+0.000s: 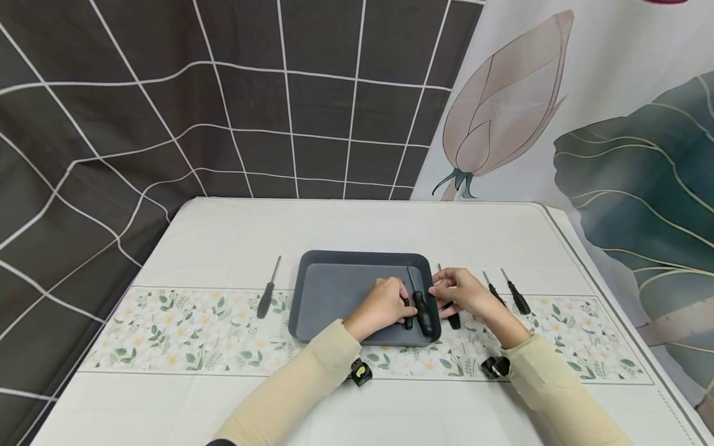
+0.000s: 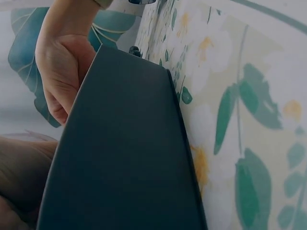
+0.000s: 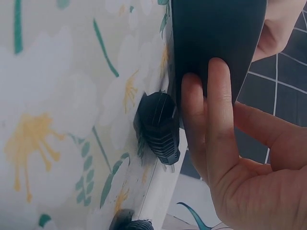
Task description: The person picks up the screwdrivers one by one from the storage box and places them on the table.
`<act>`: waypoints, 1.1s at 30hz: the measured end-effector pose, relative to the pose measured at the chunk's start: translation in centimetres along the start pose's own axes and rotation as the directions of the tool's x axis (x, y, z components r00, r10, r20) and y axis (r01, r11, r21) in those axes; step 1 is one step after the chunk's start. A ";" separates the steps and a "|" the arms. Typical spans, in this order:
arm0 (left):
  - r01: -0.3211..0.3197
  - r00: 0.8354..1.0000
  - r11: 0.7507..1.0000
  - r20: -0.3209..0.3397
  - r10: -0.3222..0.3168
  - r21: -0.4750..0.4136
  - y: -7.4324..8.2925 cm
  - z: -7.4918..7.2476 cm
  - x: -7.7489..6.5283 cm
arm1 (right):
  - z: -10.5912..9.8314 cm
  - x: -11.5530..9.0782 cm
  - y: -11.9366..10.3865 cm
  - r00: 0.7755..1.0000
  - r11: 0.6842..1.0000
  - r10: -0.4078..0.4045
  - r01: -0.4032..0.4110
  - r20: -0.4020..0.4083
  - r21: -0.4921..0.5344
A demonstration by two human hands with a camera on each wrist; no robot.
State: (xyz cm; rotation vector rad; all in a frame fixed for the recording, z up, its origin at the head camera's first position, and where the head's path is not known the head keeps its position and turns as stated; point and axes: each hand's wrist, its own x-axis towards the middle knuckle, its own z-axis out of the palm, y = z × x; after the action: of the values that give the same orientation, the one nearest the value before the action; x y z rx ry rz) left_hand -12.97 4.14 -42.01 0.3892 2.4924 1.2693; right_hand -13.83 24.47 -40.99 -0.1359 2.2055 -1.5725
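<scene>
A grey tray lies on the table, with two black-handled screwdrivers at its right end. My left hand reaches into the tray and pinches the smaller screwdriver by its handle. Beside it lies the thicker screwdriver, its shaft pointing away. My right hand holds the tray's right edge, thumb at the rim. In the right wrist view its fingers lie against the outer wall. Close under that hand, outside the tray, a screwdriver rests on the cloth.
A grey-handled screwdriver lies left of the tray. Two black screwdrivers lie beyond the right hand. A floral band crosses the white tablecloth. Behind the table hang a dark checked curtain and a flower-print cloth.
</scene>
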 end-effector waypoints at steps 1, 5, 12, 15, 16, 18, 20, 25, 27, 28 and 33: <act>0.012 1.000 1.000 0.000 -0.012 -0.003 0.0 0.0 0.0 | 0.0 0.0 0.0 1.000 1.000 -0.001 0.001 -0.001 -0.001; 0.039 0.999 0.999 0.014 -0.040 0.013 0.1 0.1 0.1 | 0.0 -0.1 0.0 1.000 1.000 -0.001 0.001 -0.001 0.004; 0.032 0.999 0.997 0.014 -0.033 0.075 0.3 0.0 0.1 | 0.0 -0.1 0.1 1.000 1.000 -0.009 0.009 0.005 0.015; 0.035 0.999 0.997 0.010 -0.036 0.075 0.3 0.0 0.1 | 0.0 -0.1 0.1 1.000 1.000 -0.011 0.011 0.008 0.015; 0.034 0.999 0.997 0.007 -0.034 0.076 0.3 0.0 0.1 | 0.0 -0.1 0.1 1.000 1.000 -0.011 0.011 0.008 0.013; 0.031 0.999 0.996 0.006 -0.032 0.079 0.3 0.1 0.1 | 0.0 -0.1 0.1 1.000 1.000 -0.010 0.010 0.007 0.011; 0.029 1.000 0.996 0.004 -0.029 0.087 0.2 0.0 0.1 | 0.0 0.0 0.1 1.000 1.000 -0.009 0.009 0.005 0.008; 0.022 1.000 0.996 0.007 -0.023 0.092 0.2 -0.2 0.0 | -0.1 0.1 0.1 1.000 1.000 -0.001 0.001 0.001 0.009; 0.021 1.000 0.996 0.006 -0.021 0.088 0.2 -0.3 0.0 | -0.1 0.1 0.1 1.000 1.000 -0.001 0.001 0.003 0.010; 0.021 1.000 0.995 0.005 -0.021 0.095 0.2 -0.3 -0.1 | -0.1 0.1 0.1 1.000 1.000 -0.002 0.002 0.004 0.009; 0.022 1.000 0.992 -0.005 -0.022 0.124 0.1 -0.5 0.0 | -0.1 0.0 0.1 1.000 1.000 -0.004 0.004 0.007 0.008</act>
State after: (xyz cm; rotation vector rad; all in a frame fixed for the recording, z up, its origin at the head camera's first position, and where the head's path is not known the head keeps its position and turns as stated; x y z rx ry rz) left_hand -13.19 3.84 -41.67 0.3882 2.5791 1.1112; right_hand -13.88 24.61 -41.09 -0.1438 2.1946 -1.5807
